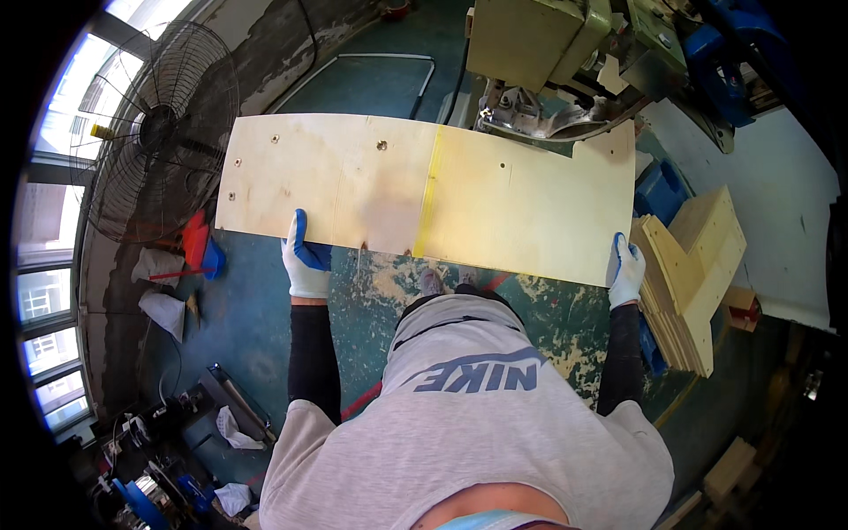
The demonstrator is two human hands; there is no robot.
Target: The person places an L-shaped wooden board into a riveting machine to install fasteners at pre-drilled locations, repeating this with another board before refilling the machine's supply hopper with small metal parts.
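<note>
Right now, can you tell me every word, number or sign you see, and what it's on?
Gray shirt: big blue-gray letters beside a curved mark, upside down in this view; I won't copy the word.
Pale wooden board: no writing that I can see, just dark spots and a yellow stripe.
Green machine: any small print is too tiny or blurred to read.

Panel [353,177] pale yellow, brighter yellow stripe [429,194], dark spots. Hands [306,263] gloved white, blue. Sleeves [314,358] black. Shirt [495,442] grey. Machine [517,44] olive-green.

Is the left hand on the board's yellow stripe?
No, the left hand holds the board well left of the yellow stripe.
</note>
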